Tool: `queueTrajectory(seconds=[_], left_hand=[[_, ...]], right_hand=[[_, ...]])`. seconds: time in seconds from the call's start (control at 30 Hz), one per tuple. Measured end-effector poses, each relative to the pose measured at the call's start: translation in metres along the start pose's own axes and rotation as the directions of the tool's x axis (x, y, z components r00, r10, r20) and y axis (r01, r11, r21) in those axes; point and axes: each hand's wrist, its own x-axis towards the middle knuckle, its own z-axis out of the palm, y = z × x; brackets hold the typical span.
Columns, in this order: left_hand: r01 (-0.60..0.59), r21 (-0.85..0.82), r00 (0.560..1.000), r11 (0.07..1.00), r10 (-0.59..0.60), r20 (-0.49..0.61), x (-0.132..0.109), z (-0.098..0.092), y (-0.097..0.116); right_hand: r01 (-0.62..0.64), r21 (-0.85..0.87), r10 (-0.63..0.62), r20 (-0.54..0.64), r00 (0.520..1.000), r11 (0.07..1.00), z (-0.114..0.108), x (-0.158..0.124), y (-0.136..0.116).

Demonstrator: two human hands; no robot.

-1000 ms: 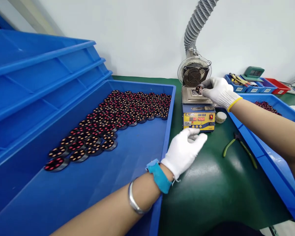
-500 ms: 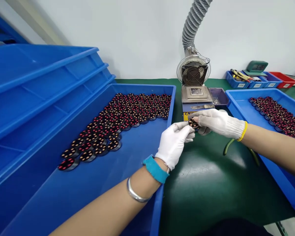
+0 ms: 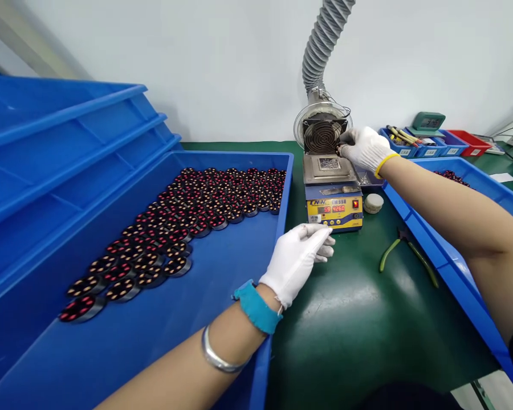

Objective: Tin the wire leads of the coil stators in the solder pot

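My right hand (image 3: 365, 149), in a white knit glove with a yellow cuff, reaches over the far right side of the solder pot (image 3: 327, 171). Its fingers are closed on a round black part (image 3: 339, 148), mostly hidden and seen only as a dark edge beside the fan (image 3: 324, 136). In front of the pot's yellow panel, my white-gloved left hand (image 3: 298, 259) has thumb and fingertips pressed together with nothing visible in them. Many similar round black parts (image 3: 177, 266), with pink or tan dots on top, lie in rows in the large blue tray (image 3: 222, 279) on the left.
Green-handled pliers (image 3: 404, 236) and a round whitish tin (image 3: 373, 203) lie on the green table (image 3: 346, 319). Another blue tray (image 3: 414, 208) with parts stands on the right. Stacked blue trays (image 3: 89, 125) rise at left. Small bins (image 3: 410, 149) and a clock (image 3: 428, 121) are at the back.
My right hand has left my left hand and moved up and back to the solder pot, taking the round part along. The left hand has let go of it and stays low in front.
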Motion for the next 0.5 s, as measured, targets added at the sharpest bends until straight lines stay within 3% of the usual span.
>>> queueTrajectory(seconds=[0.27, 0.5], left_hand=[[0.038, -0.003, 0.998, 0.999, -0.038, 0.044, 0.001, 0.0, 0.001], [0.049, 0.005, 0.997, 0.999, -0.049, 0.065, 0.002, 0.0, -0.002]], right_hand=[[0.029, -0.165, -0.018, 0.071, 0.997, 0.986, 0.017, 0.014, 0.001], [0.037, -0.155, -0.027, 0.068, 0.997, 0.987, 0.018, 0.016, 0.002]])
